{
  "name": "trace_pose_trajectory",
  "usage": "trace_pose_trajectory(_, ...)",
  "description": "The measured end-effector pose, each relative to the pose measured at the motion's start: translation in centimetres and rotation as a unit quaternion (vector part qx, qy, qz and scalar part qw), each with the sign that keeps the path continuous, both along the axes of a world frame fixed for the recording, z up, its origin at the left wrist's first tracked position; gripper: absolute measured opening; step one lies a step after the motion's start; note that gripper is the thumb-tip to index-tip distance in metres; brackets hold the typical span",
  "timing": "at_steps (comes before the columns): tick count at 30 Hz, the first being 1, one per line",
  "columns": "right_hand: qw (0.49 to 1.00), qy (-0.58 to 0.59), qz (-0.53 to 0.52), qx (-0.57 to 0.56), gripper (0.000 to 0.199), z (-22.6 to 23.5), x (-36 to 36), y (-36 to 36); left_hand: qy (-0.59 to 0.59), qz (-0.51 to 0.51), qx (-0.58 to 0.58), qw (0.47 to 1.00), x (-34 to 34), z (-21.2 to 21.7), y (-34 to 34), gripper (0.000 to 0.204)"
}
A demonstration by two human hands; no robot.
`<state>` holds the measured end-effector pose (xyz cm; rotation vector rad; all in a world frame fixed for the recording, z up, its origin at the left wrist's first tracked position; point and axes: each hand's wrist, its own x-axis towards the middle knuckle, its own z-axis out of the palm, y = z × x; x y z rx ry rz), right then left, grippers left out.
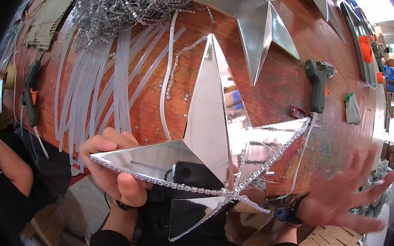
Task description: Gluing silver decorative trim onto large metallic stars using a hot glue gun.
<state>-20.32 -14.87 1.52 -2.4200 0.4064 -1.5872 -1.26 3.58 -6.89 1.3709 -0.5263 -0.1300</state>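
A mirror-like silver star (212, 110) is tilted over the near edge of the table. My left hand (116, 167) grips its left point, with the thumb below and the other fingers behind. Strings of clear sparkling beads (177, 186) run along the left, right and lower points and meet near the middle. A short loose end of bead trim (253, 204) sticks out to the right from there. My right hand (350, 192) is off to the right of the star, fingers spread and slightly blurred, holding nothing.
Clear glue sticks (84, 94) lie left of the star, below a heap of silver bead strings (122, 8). One glue gun (319, 84) rests at right, another glue gun (31, 92) at left. A second silver star (257, 25) lies behind. Another person's arm (13, 163) shows at left.
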Motion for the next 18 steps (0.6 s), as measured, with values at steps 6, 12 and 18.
trace_pose_trajectory(6, 0.973, -0.049, -0.221, -0.044, 0.036, 1.0, -4.1, -5.3, -0.006, 0.0, -0.002, 1.0, 0.1, 0.1, 0.3, 0.058)
trace_pose_trajectory(12, 0.918, 0.208, -0.154, 0.299, 0.034, -0.5, -1.7, -10.3, -0.014, 0.0, -0.012, 1.0, 0.0, 0.1, 0.3, 0.056)
trace_pose_trajectory(18, 0.862, 0.432, -0.246, 0.104, 0.057, -4.6, 1.6, -10.5, -0.025, 0.024, 0.033, 0.999, 0.3, 0.5, 0.4, 0.062)
